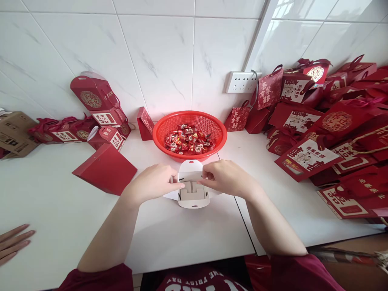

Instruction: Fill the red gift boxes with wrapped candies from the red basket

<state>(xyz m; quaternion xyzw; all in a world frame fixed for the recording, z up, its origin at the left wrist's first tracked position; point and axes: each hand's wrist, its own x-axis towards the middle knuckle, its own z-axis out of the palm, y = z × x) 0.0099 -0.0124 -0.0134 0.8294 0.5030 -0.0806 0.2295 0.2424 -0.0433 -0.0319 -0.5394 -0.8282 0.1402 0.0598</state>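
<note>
As I look down through the head camera, which is the only view I have, both bare hands are at work over a small open box (pixel 193 196), pale on the inside, that sits on the white counter (pixel 169 238) right in front of the wearer. From my left, the left hand (pixel 156 180) is bent at the box's left side, fingers curled and thumb laid over the interior. The right hand (pixel 226 176) mirrors it at the right side, its thumb also pointing inward. Between thumb and fingers I see only a small gap on each hand, and I cannot tell whether either one is pinching the cardboard. One rounded flap stands on the far side, another leans toward the wearer, and the bottom panels show between the thumbs.

Just beyond the box I see a red basket (pixel 190 116) with wrapped candies (pixel 190 139) piled in it. A plain red box (pixel 106 169) lies near the left forearm, with stacked red boxes (pixel 93 95) behind it by the tiled wall (pixel 160 52). Over to my right, a heap of red gift boxes (pixel 336 123) crowds the counter. Another person's hand (pixel 16 242) rests at the left edge.
</note>
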